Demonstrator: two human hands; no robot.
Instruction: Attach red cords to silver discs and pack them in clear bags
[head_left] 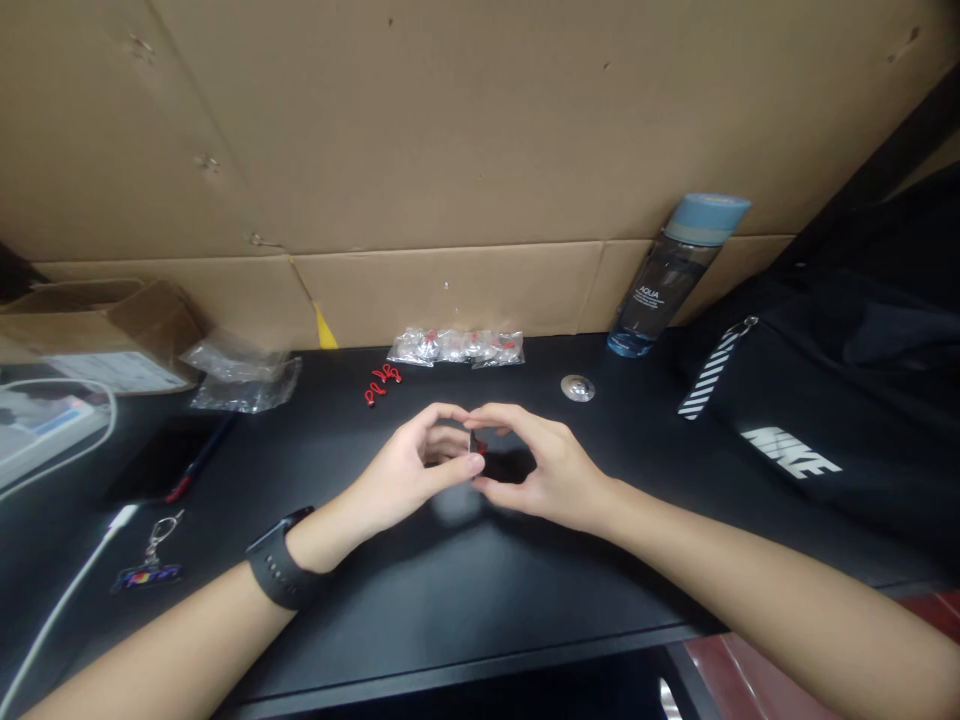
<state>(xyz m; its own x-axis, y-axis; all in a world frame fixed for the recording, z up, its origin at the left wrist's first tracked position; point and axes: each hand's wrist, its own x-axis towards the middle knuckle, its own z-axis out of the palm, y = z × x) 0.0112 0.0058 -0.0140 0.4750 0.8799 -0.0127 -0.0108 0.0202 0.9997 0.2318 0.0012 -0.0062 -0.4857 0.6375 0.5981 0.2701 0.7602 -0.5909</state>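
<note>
Between my two hands, a small metal finger cymbal [472, 442] stands nearly edge-on, with a bit of red showing on its right side. My left hand [420, 460] pinches it between thumb and fingers. From the right, my right hand [544, 465] curves around it, thumb and fingertips at its rim. Fingers hide much of the piece. Beyond my right hand, another silvery finger cymbal [577, 388] lies on the black table, dome up. Several red cord loops [384, 382] lie past my left hand. Clear packets [456, 347] with silvery and red pieces sit behind them.
A cardboard wall [450, 150] closes off the back. At right are a tilted-looking water bottle [656, 285] and a black bag [810, 420]. On the left lie a cardboard box [112, 320], empty-looking plastic bags [244, 375], a phone [169, 460], a keychain [154, 565] and a white cable [64, 605].
</note>
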